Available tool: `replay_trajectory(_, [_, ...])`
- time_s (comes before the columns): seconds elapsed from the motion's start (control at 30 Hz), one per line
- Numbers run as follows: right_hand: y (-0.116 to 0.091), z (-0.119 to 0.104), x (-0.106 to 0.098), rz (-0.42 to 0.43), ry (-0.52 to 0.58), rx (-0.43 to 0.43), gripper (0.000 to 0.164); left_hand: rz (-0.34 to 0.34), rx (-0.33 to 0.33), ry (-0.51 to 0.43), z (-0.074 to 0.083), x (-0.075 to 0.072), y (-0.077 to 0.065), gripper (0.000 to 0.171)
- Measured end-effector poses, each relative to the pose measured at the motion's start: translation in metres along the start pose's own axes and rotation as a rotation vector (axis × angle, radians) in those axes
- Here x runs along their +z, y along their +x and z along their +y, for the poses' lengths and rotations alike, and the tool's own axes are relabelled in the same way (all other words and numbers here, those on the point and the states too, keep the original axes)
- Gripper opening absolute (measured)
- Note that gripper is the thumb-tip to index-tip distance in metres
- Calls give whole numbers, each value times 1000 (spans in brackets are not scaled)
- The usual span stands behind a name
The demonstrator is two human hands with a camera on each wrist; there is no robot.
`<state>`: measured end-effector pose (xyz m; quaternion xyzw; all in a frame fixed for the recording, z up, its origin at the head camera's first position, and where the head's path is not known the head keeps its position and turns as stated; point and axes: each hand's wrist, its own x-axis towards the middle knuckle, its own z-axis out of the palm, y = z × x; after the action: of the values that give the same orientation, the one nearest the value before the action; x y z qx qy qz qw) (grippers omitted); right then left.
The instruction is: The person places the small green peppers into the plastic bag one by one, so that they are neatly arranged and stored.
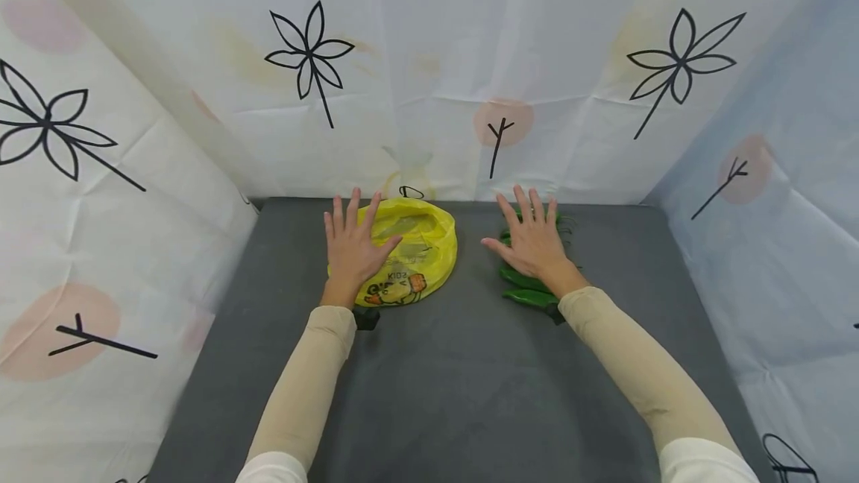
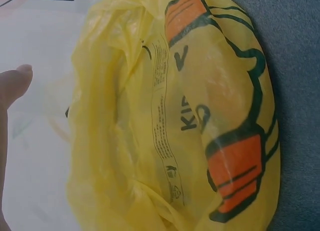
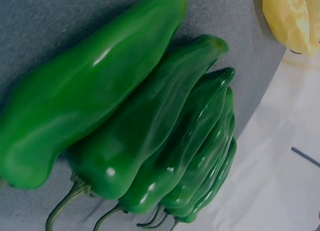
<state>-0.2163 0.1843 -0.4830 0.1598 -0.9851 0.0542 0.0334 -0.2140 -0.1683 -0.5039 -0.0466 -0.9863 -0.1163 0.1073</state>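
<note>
My left hand [image 1: 352, 248] is spread with straight fingers over the left side of a yellow plastic bag [image 1: 429, 252]. The bag [image 2: 140, 116] has its mouth open and carries an orange and black cartoon print with lettering. To the right, my right hand [image 1: 533, 244] is spread too, above several green peppers [image 1: 526, 297]. In the right wrist view the green peppers [image 3: 135, 121] lie side by side in a row, stems pointing one way. Both hands hold nothing; whether they touch what lies below cannot be told. The left thumb [image 2: 15, 86] shows in the left wrist view.
A dark grey tabletop [image 1: 463, 393] lies under everything. White cloth [image 1: 416, 58] with drawn flowers and twigs hangs behind the table's far edge, and similar cloth stands on the left and right. The bag and peppers lie near the far edge, with grey surface between them.
</note>
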Motion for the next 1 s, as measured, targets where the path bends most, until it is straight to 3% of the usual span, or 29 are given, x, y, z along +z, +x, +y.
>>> replay_trajectory(0.4, [-14, 18, -3, -49, 108, -21, 96, 8, -57, -48, -17, 3, -5, 94])
replay_trajectory(0.73, [-25, 33, 3, -69, 129, -40, 102, 5, -159, -211, -31, 3, -8, 98])
replay_trajectory(1.0, [-39, 46, 13, -96, 244, -89, 103, -5, -219, -300, -42, 8, -16, 98])
